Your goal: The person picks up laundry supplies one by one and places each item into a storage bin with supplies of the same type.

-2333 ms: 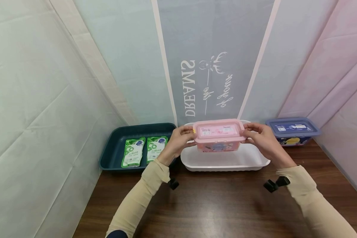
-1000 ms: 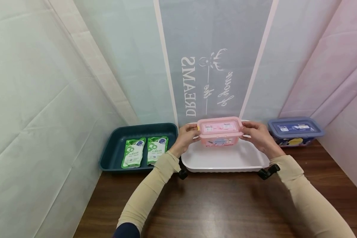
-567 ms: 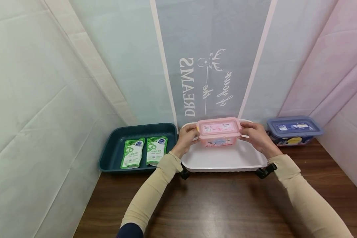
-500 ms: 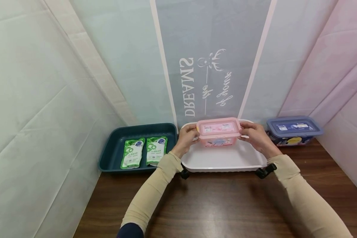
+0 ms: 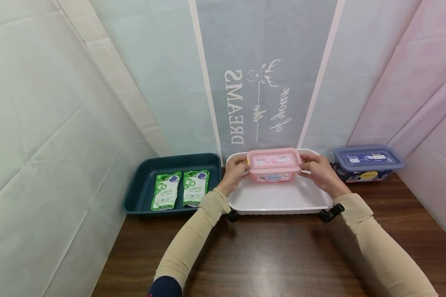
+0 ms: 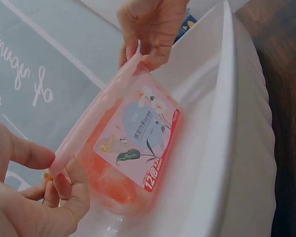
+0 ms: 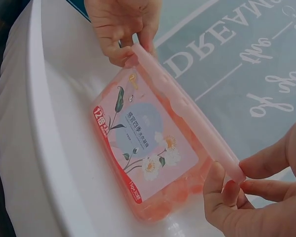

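A pink lidded box of laundry pods (image 5: 273,165) is at the back of the white tray (image 5: 278,202); its lid is on. My left hand (image 5: 235,173) pinches the left end of the lid rim between thumb and fingers. At the other end, my right hand (image 5: 319,171) pinches the rim likewise. Both wrist views show the flowered label (image 6: 138,133) on the clear front, with round pods (image 7: 163,210) behind it. The box's base is low inside the tray, and I cannot tell whether it touches the floor.
To the left, a dark green tray (image 5: 141,194) holds two green-and-white pouches (image 5: 166,192) (image 5: 195,187). A blue lidded box (image 5: 368,163) stands right of the white tray. Behind everything hangs a printed curtain (image 5: 260,37); the wooden table (image 5: 267,255) extends in front.
Since the earliest frame, both hands have moved away from me and lowered the pink box into the white tray. In the last half second it has shifted only slightly.
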Tool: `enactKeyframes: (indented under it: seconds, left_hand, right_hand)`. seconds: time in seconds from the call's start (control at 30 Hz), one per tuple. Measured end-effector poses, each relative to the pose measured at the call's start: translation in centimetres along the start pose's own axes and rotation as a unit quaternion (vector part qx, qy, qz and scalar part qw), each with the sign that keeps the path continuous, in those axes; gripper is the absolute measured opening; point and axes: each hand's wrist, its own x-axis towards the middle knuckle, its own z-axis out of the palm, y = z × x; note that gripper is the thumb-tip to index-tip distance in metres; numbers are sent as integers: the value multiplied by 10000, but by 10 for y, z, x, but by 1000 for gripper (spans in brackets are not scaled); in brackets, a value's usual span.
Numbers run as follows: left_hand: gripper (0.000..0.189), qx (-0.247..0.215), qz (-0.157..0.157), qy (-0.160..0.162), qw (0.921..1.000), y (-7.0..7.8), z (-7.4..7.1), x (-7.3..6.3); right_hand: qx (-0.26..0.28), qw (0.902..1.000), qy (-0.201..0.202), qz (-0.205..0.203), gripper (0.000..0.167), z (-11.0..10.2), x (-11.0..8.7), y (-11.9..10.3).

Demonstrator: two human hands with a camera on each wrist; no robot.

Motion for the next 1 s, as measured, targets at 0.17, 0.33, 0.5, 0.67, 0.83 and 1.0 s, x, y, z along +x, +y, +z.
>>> enactKeyframes:
  seconds: [0.17, 0.33, 0.5, 0.67, 0.83, 1.0]
  left_hand:
    - [48, 60, -86, -32, 9999, 1, 1, 0]
    - [47, 38, -131, -69, 9999, 1, 3, 0]
    - [50, -51, -194, -44, 9998, 0, 3, 1]
    - [53, -147, -267, -20, 9995, -1, 3, 3]
    - [54, -178, -268, -109, 9994, -1, 1, 4]
    - [55, -138, -222, -162, 9995, -2, 0, 4]
  right_hand:
    - [69, 10000, 3, 43, 59, -2, -1, 2]
    - [127, 9999, -2, 38, 58, -2, 0, 4]
    - [119, 9999, -31, 79, 59, -3, 2, 6]
    - [107, 9999, -83, 55, 59, -3, 4, 10]
    - [137, 9999, -84, 35, 60, -3, 5, 10]
    - [130, 9999, -43, 16, 60, -3, 4, 10]
